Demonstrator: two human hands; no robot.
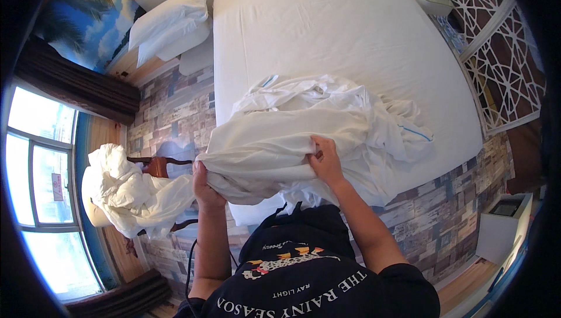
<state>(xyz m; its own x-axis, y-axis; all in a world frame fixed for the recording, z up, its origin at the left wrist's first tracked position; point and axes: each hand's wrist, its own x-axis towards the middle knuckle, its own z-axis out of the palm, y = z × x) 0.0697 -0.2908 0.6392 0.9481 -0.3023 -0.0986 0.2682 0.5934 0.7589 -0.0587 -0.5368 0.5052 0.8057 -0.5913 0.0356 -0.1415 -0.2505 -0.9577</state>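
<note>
A large white duvet cover (274, 137) lies bunched across the near part of the bed, its front part lifted between my two hands. My left hand (207, 186) grips the cover's left corner, fingers mostly hidden behind the cloth. Farther right, my right hand (325, 161) pinches the near side of the fabric between thumb and fingers. Blue strips show along the cover's far left and right edges. Beneath it is the bed (292, 26), spread with a smooth white sheet.
White pillows (172, 23) are stacked left of the bed's head. A white quilt (125, 189) is heaped on a chair (156, 166) near the window (47, 183). A lattice screen (497, 55) borders the right side, and a white cabinet (502, 230) stands at the lower right.
</note>
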